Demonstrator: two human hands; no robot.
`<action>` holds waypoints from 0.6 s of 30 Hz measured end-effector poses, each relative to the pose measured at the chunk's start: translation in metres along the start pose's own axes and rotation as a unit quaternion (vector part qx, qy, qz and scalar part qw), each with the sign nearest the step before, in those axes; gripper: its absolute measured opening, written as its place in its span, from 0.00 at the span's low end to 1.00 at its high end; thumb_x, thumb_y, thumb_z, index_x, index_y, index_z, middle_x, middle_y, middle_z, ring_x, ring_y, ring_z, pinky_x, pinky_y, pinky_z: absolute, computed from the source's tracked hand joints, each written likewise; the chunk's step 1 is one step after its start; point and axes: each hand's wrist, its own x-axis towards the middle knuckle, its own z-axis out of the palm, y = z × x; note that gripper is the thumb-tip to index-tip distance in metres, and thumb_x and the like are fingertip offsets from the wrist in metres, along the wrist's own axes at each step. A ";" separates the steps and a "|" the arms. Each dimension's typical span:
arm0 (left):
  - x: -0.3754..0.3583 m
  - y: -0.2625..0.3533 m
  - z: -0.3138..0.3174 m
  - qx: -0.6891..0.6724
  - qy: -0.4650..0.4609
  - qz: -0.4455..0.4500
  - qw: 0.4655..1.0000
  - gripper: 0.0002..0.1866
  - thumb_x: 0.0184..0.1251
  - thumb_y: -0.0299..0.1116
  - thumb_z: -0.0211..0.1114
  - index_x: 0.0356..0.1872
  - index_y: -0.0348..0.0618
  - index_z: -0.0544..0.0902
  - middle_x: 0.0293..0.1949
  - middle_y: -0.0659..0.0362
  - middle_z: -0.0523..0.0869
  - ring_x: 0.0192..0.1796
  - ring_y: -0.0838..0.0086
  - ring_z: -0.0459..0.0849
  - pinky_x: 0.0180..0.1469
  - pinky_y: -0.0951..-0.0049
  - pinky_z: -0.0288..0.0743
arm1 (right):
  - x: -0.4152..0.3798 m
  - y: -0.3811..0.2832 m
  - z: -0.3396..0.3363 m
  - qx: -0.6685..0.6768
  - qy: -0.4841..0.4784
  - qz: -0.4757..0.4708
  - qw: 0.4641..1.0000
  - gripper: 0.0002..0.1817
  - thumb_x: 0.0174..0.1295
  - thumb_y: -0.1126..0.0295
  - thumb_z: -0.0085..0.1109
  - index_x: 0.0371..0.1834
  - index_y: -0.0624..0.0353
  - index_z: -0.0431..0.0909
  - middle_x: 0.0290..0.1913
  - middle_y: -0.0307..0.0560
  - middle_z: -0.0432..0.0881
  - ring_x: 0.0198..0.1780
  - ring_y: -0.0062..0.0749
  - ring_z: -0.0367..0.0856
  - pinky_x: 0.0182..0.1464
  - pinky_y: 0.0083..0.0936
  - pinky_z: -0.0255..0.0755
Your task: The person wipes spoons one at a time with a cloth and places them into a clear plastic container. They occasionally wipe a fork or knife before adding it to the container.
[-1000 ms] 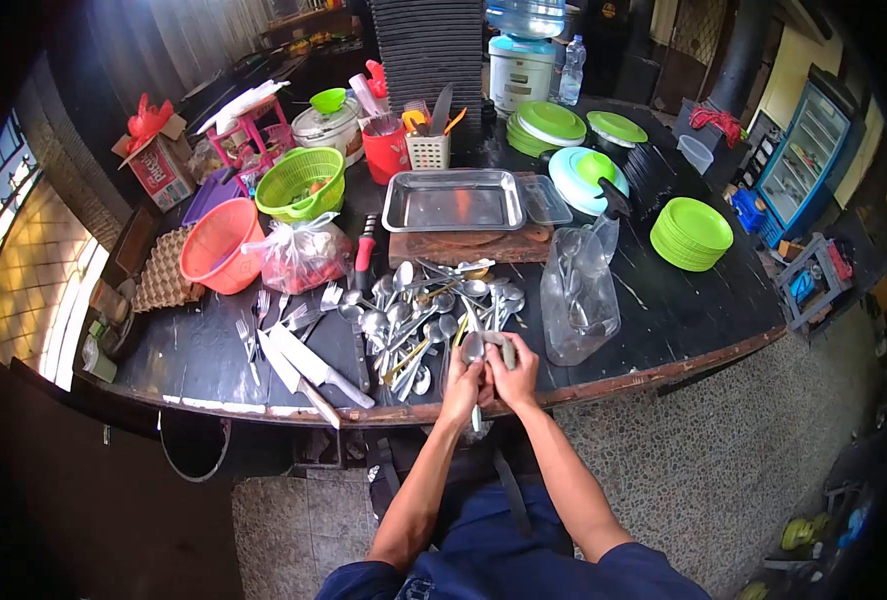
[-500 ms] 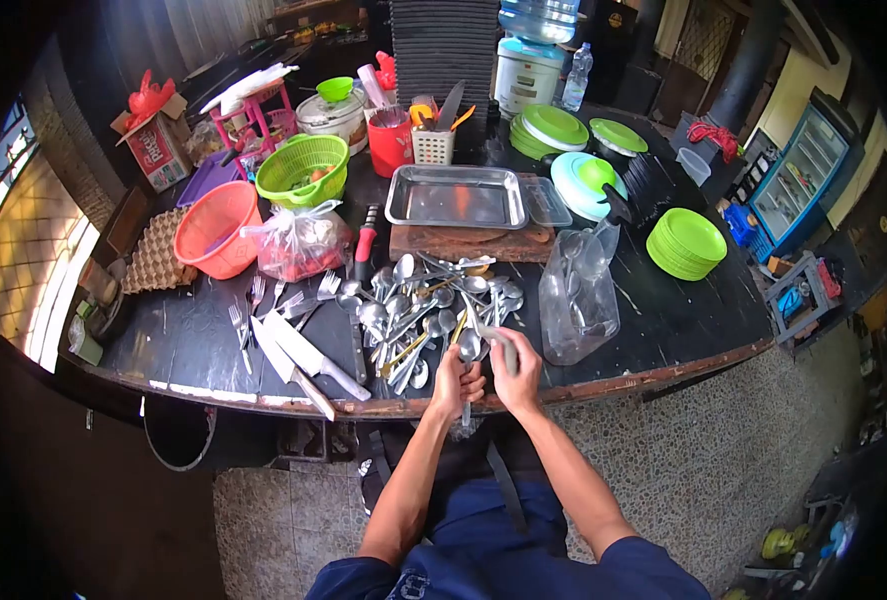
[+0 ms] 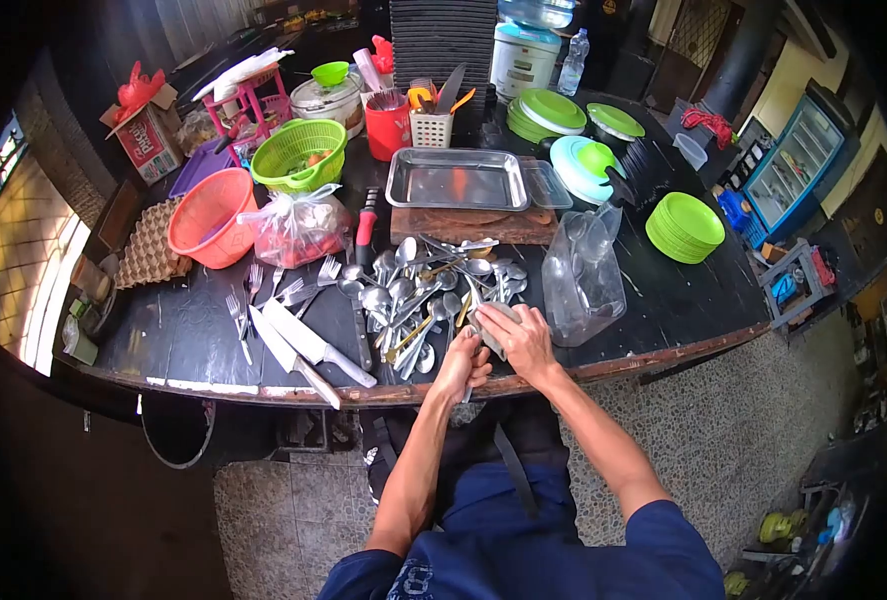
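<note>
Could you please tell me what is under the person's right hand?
Under the right hand is a grey cloth, partly visible toward the left hand. Whatever lies beneath the cloth and the right fingers is covered and cannot be seen.

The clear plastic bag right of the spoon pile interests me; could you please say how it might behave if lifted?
The bag would probably flop, since its clear sides are creased. The spoons inside look loose and may slide and bunch. Shiny like metal, they should make it fairly heavy.
</note>
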 end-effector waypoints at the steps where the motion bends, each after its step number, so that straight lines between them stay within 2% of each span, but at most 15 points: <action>1: -0.004 0.003 0.003 -0.017 -0.004 0.008 1.000 0.08 0.88 0.37 0.43 0.42 0.54 0.66 0.21 0.68 0.62 0.19 0.83 0.59 0.17 0.80 0.48 | 0.002 -0.001 0.001 0.004 0.013 0.009 1.000 0.25 0.62 0.70 0.59 0.64 0.48 0.86 0.68 0.29 0.84 0.48 0.34 0.79 0.51 0.33 0.75; 4: -0.001 -0.003 0.000 -0.046 -0.004 0.021 0.999 0.05 0.85 0.33 0.44 0.47 0.54 0.69 0.21 0.68 0.62 0.17 0.84 0.56 0.16 0.80 0.47 | 0.009 -0.004 -0.001 0.010 0.032 0.056 0.998 0.25 0.62 0.72 0.59 0.65 0.50 0.86 0.67 0.32 0.85 0.47 0.37 0.79 0.50 0.35 0.76; 5: -0.001 -0.006 -0.003 -0.063 0.000 0.025 0.998 0.06 0.84 0.31 0.43 0.46 0.52 0.70 0.21 0.67 0.62 0.18 0.84 0.56 0.17 0.80 0.48 | 0.012 -0.005 -0.003 0.049 0.056 0.089 0.993 0.25 0.61 0.74 0.59 0.63 0.53 0.86 0.65 0.37 0.86 0.46 0.41 0.80 0.51 0.36 0.77; 6: 0.001 -0.009 -0.005 -0.064 0.000 0.025 0.998 0.06 0.84 0.31 0.43 0.46 0.52 0.70 0.21 0.67 0.62 0.18 0.84 0.56 0.17 0.80 0.48 | 0.014 -0.006 -0.006 0.049 0.055 0.089 0.993 0.25 0.61 0.74 0.59 0.63 0.53 0.86 0.65 0.37 0.86 0.46 0.41 0.80 0.51 0.36 0.77; 8: 0.004 -0.013 -0.008 -0.088 -0.007 0.053 0.995 0.07 0.83 0.30 0.43 0.44 0.50 0.71 0.21 0.68 0.62 0.17 0.84 0.57 0.17 0.80 0.49 | 0.017 -0.009 -0.015 0.115 0.121 0.107 0.980 0.24 0.61 0.74 0.60 0.63 0.55 0.87 0.63 0.41 0.88 0.46 0.44 0.82 0.53 0.36 0.78; 12: 0.000 -0.014 -0.009 -0.070 -0.001 0.081 0.994 0.09 0.83 0.30 0.45 0.39 0.46 0.72 0.22 0.66 0.66 0.17 0.83 0.60 0.17 0.79 0.51 | -0.004 -0.023 -0.016 0.163 0.013 -0.005 0.987 0.24 0.60 0.73 0.64 0.63 0.54 0.87 0.64 0.42 0.87 0.48 0.41 0.83 0.55 0.34 0.78; 14: -0.006 -0.009 -0.013 -0.092 -0.021 0.058 0.994 0.10 0.83 0.30 0.46 0.37 0.45 0.72 0.21 0.66 0.67 0.17 0.83 0.60 0.18 0.78 0.52 | -0.012 -0.024 -0.008 0.196 0.009 0.000 0.980 0.26 0.61 0.72 0.63 0.66 0.52 0.85 0.66 0.39 0.86 0.47 0.41 0.82 0.54 0.34 0.79; 16: -0.012 0.002 -0.018 -0.068 -0.045 0.040 0.996 0.10 0.84 0.31 0.46 0.37 0.45 0.72 0.20 0.66 0.67 0.17 0.83 0.61 0.18 0.79 0.52 | -0.017 -0.015 -0.008 0.140 -0.013 -0.003 0.990 0.26 0.62 0.72 0.62 0.66 0.50 0.85 0.66 0.35 0.85 0.48 0.39 0.81 0.53 0.34 0.79; 18: -0.018 0.006 -0.023 0.008 -0.082 0.038 0.996 0.09 0.85 0.32 0.47 0.42 0.45 0.73 0.20 0.67 0.66 0.17 0.84 0.59 0.18 0.78 0.51 | -0.015 -0.011 -0.009 0.116 -0.012 -0.019 0.993 0.25 0.63 0.71 0.61 0.65 0.50 0.86 0.66 0.34 0.85 0.49 0.38 0.81 0.52 0.33 0.78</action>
